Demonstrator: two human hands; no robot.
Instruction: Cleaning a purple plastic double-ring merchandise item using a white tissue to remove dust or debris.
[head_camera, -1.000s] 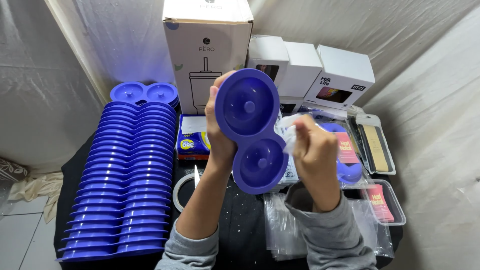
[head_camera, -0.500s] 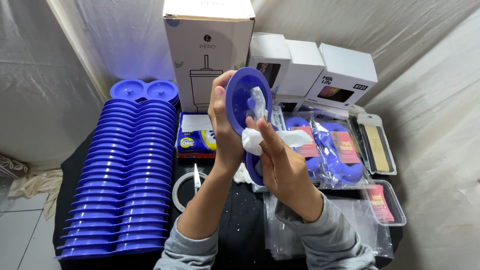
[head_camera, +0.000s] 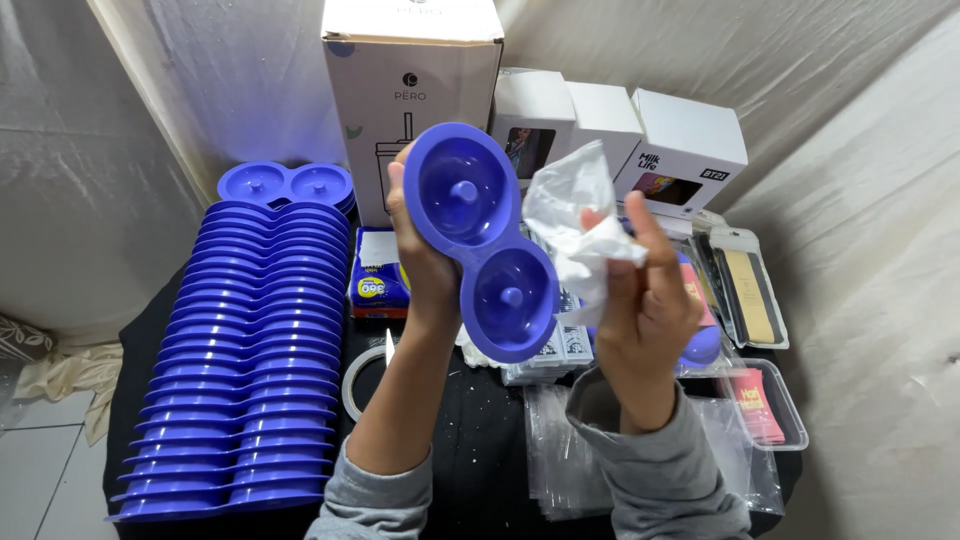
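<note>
Head view shows the left hand raised in front of the camera, its fingers wrapped round the edge of a blue double-cup mould, which is held upright and slightly tilted with both round hollows facing the viewer. Just to its right, the right hand pinches a crumpled white tissue between thumb and fingertips, close beside the mould's rim but not clearly touching it. Below, on the dark tabletop, a long stack of matching blue moulds lies to the left, a roll of tape sits near the left forearm, clear plastic bags spread under the right arm, and white cardboard boxes stand at the back beside a taller box. The grip on the mould is one-sided, along a single edge, so pressing the tissue hard into a hollow could twist it out of the fingers and drop it onto the things below. The tissue looks thin and bunched; it could tear or leave shreds inside a cup. A wide elbow swing could also nudge the leaning stack.
</note>
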